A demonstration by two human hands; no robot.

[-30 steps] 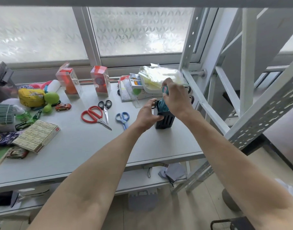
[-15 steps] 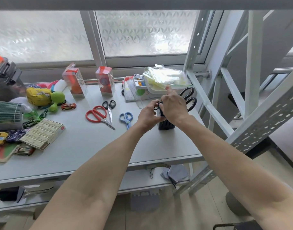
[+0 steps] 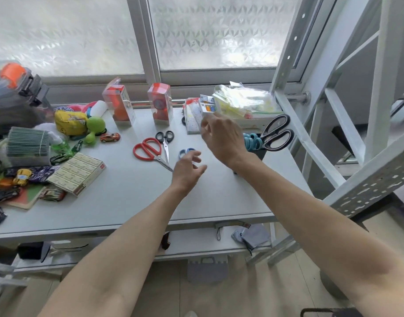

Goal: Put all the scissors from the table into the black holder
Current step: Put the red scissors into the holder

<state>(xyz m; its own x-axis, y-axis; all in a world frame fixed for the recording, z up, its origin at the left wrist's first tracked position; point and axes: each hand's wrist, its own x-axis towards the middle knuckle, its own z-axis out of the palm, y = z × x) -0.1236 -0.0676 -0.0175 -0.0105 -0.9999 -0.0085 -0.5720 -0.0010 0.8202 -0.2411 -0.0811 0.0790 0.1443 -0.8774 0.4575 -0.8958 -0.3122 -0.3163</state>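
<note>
The black holder stands at the table's right side, mostly hidden behind my right wrist. Teal-handled scissors and large black-handled scissors stick out of it. On the table lie red-handled scissors, small black-handled scissors and blue-handled scissors, the last partly covered by my left fingers. My left hand hovers open just over the blue scissors. My right hand is raised left of the holder, fingers apart, holding nothing.
The grey table carries two clear red boxes at the back, a box of cartons, toy cars and plush toys at the left. A bagged tray sits behind the holder. A metal rack frame borders the right.
Both hands have come off the holder; the teal scissors stay in it. My left hand has moved left toward the blue scissors and my right hand has lifted away, open.
</note>
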